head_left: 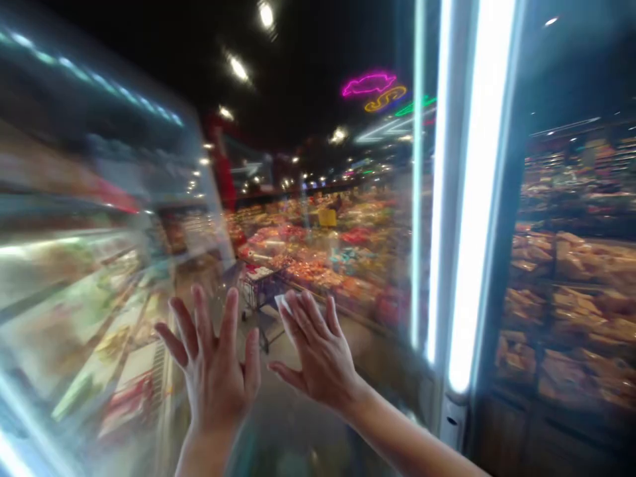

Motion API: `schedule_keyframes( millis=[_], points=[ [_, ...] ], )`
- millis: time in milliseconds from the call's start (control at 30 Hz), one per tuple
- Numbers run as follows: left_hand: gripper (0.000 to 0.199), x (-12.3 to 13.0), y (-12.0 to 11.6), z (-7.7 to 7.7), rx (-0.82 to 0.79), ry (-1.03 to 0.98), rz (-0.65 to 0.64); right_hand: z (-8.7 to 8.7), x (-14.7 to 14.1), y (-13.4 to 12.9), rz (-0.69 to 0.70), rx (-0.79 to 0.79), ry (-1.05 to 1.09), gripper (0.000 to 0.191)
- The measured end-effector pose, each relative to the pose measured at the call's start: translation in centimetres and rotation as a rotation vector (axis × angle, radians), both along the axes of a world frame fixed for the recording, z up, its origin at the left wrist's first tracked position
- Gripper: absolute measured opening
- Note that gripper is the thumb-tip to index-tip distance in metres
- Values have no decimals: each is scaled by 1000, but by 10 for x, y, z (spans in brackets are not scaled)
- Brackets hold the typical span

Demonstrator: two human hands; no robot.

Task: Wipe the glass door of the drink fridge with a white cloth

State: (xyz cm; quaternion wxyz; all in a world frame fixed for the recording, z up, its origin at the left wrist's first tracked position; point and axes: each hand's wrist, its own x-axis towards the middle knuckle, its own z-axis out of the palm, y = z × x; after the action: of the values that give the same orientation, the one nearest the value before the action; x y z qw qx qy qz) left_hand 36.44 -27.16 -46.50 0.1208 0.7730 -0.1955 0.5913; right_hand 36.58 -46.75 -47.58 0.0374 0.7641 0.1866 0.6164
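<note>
My left hand is raised at the lower centre, its fingers spread wide and nothing in it. Beside it, my right hand reaches in from the lower right, fingers stretched and close together, thumb apart. A small white tissue-like piece shows at its fingertips, mostly hidden behind them. Both palms face away from me, apparently toward a clear glass pane; I cannot tell whether the left one touches it.
A bright tube light stands upright on the right, with shelves of packaged goods beyond. Blurred refrigerated shelves line the left. A shopping cart stands ahead, near heaped colourful goods. Neon signs glow above.
</note>
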Motion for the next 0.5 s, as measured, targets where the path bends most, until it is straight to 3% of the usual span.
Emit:
schedule_keyframes(
  millis=[100, 200, 267, 367, 400, 433, 500],
  points=[
    [84, 0, 18, -25, -93, 38, 26, 6, 4, 32, 20, 47, 13, 92],
    [84, 5, 38, -37, -108, 52, 64, 22, 8, 45, 28, 175, 3, 91],
    [85, 7, 54, -41, -111, 62, 83, 7, 9, 53, 36, 201, 19, 89],
    [87, 10, 80, -46, -85, 87, 101, -33, 12, 77, 27, 191, 16, 87],
    [88, 12, 89, -46, -71, 91, 107, -40, 14, 88, 21, 189, 1, 86],
    [88, 13, 99, -46, -59, 91, 116, -39, 17, 100, 22, 189, -12, 85],
    [87, 17, 117, -42, -53, 78, 132, -18, 23, 126, 41, 193, -24, 83]
  ],
)
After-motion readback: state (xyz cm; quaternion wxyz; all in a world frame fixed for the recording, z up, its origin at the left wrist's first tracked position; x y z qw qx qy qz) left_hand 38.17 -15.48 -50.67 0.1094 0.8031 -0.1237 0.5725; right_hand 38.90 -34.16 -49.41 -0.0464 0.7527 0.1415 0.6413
